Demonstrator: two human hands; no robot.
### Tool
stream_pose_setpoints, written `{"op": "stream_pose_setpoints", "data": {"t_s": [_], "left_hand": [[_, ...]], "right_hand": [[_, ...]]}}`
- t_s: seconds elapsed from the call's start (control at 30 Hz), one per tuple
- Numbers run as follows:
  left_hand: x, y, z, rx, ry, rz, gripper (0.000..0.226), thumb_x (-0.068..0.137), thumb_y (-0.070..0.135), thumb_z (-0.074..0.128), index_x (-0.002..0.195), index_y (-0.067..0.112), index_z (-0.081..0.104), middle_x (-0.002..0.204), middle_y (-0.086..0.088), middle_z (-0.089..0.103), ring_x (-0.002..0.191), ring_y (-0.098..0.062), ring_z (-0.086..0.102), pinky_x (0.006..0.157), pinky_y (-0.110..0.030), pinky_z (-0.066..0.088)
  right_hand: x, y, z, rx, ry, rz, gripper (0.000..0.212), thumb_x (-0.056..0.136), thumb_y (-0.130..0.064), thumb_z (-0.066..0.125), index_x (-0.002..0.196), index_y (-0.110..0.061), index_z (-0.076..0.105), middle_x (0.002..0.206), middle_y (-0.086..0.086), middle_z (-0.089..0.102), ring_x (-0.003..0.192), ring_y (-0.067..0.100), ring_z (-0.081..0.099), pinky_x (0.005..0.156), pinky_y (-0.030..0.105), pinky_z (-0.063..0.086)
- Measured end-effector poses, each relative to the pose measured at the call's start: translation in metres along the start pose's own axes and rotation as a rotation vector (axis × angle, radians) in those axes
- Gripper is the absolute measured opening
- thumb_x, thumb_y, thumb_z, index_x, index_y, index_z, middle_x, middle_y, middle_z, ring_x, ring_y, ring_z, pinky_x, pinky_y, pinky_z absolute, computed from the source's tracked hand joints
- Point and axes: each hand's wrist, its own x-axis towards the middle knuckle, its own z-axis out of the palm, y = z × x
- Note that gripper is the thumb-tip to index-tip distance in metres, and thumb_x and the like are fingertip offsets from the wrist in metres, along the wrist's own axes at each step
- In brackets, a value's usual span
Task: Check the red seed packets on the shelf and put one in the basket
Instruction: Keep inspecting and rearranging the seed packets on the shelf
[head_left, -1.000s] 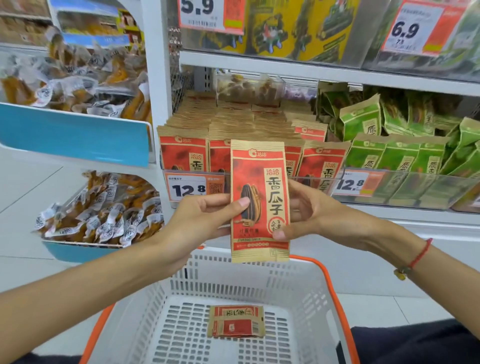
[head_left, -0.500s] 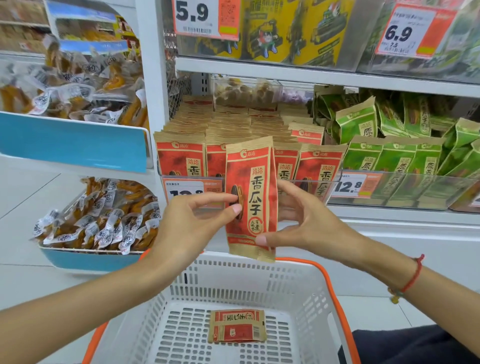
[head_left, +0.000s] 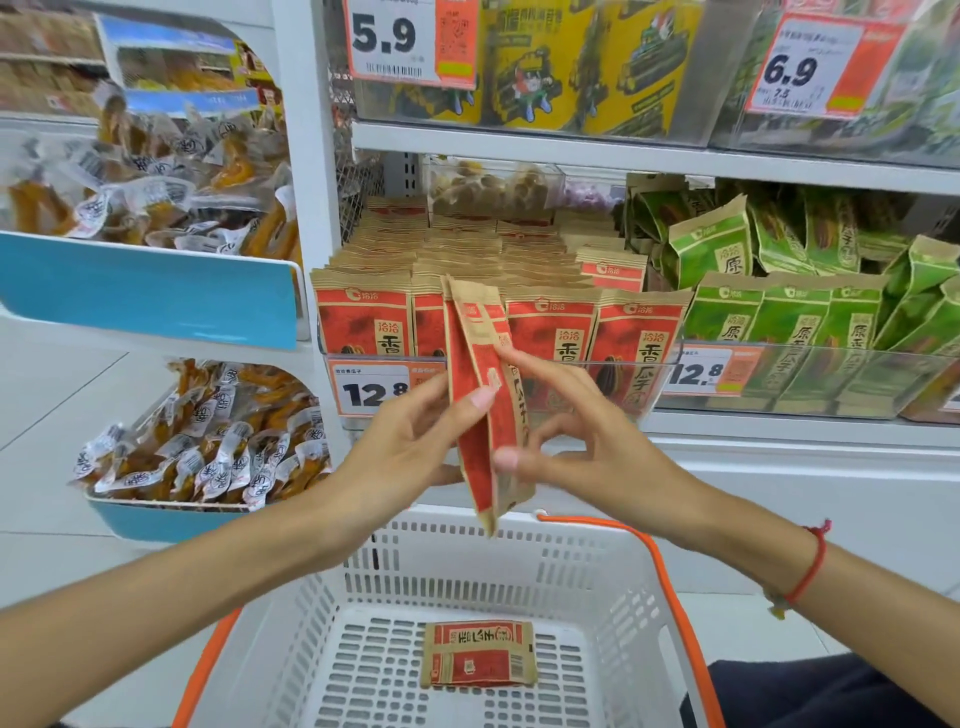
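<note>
At the centre of the frame both hands grip 1 red seed packet (head_left: 480, 410), turned nearly edge-on and upright above the white basket (head_left: 613, 577); the left hand (head_left: 410, 457) pinches its left face with closed fingers, the right hand (head_left: 582, 447) clasps its right side; behind it, rows of red packets (head_left: 639, 332) stand on the shelf (head_left: 571, 148) above a 12.8 price tag (head_left: 371, 387); 1 more red packet (head_left: 478, 654) lies flat on the basket floor, lower centre; green packets (head_left: 789, 322) fill the right.
</note>
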Motion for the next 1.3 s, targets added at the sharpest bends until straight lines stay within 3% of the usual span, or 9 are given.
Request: {"op": "stream_pose_setpoints", "data": {"t_s": [0.17,0.27,0.37,0.53,0.7,0.83,1.0,1.17,1.3], "left_hand": [[0.017,-0.008,-0.003,-0.038,0.013,-0.131,0.029,0.104,0.028,0.028,0.106,0.032,0.057,0.089,0.014,0.075,0.084,-0.001,0.071,0.064,-0.020,0.055],[0.025,-0.008,0.001,-0.110,0.102,-0.263,0.039,0.103,0.024,0.017,0.087,0.024,0.052,0.059,0.010,0.070,0.055,0.003,0.066,0.057,-0.026,0.048],[0.024,-0.010,-0.001,-0.204,0.106,-0.285,0.040,0.101,0.025,0.015,0.085,0.020,0.051,0.052,0.008,0.067,0.046,0.000,0.063,0.044,-0.024,0.048],[0.016,-0.014,-0.007,-0.200,0.048,-0.242,0.041,0.100,0.027,0.016,0.086,0.017,0.053,0.055,0.006,0.068,0.049,-0.003,0.065,0.041,-0.021,0.049],[0.013,-0.002,0.002,-0.030,0.034,-0.187,0.031,0.104,0.029,0.030,0.098,0.024,0.061,0.075,0.010,0.074,0.071,0.001,0.070,0.065,-0.025,0.053],[-0.002,0.008,0.003,-0.006,0.001,-0.083,0.026,0.096,0.040,0.044,0.110,0.036,0.064,0.099,0.012,0.074,0.091,0.001,0.069,0.064,-0.010,0.052],[-0.006,0.013,0.009,-0.044,-0.026,-0.106,0.036,0.082,0.066,0.036,0.096,0.049,0.065,0.095,0.033,0.068,0.091,0.017,0.062,0.070,-0.008,0.053],[-0.003,0.013,-0.003,0.007,0.009,-0.020,0.036,0.096,0.034,0.050,0.129,0.045,0.053,0.115,0.030,0.063,0.101,0.011,0.061,0.070,-0.014,0.055],[0.005,0.009,-0.017,0.234,0.166,0.085,0.047,0.081,0.026,0.072,0.120,0.044,0.055,0.119,0.018,0.058,0.095,0.004,0.064,0.067,-0.016,0.055]], "right_hand": [[0.010,0.004,-0.005,0.083,0.218,0.256,0.043,0.077,-0.028,0.077,0.113,-0.016,0.056,0.102,0.001,0.066,0.060,0.009,0.059,0.049,0.019,0.043],[0.009,0.000,-0.013,0.179,0.243,0.256,0.021,0.080,-0.023,0.074,0.094,-0.009,0.069,0.078,0.003,0.069,0.055,0.006,0.055,0.046,0.017,0.041],[0.007,-0.003,-0.018,0.284,0.214,0.262,0.018,0.085,-0.022,0.068,0.093,-0.008,0.074,0.073,0.002,0.068,0.057,0.007,0.054,0.049,0.015,0.041],[0.005,-0.007,-0.020,0.304,0.199,0.279,0.018,0.088,-0.021,0.065,0.098,-0.008,0.074,0.079,0.004,0.073,0.059,0.006,0.059,0.052,0.015,0.044],[0.003,-0.004,-0.010,0.166,0.321,0.217,0.018,0.083,-0.013,0.072,0.098,-0.016,0.063,0.082,0.002,0.075,0.068,0.012,0.070,0.059,0.020,0.055],[-0.007,-0.004,0.004,0.060,0.123,0.196,0.055,0.067,-0.045,0.075,0.118,-0.034,0.060,0.115,-0.014,0.066,0.088,0.006,0.068,0.079,0.028,0.057],[-0.009,-0.006,0.013,0.182,0.065,0.197,0.062,0.067,-0.041,0.074,0.124,-0.033,0.051,0.128,-0.009,0.060,0.086,0.014,0.071,0.069,0.026,0.056],[-0.006,-0.005,0.001,0.404,-0.078,0.203,0.040,0.091,-0.036,0.056,0.130,-0.030,0.055,0.123,-0.003,0.066,0.112,0.021,0.063,0.091,0.037,0.053],[0.004,-0.004,-0.018,0.718,-0.224,0.308,0.045,0.096,-0.031,0.038,0.138,-0.019,0.049,0.133,0.005,0.060,0.121,0.020,0.057,0.098,0.033,0.050]]}}
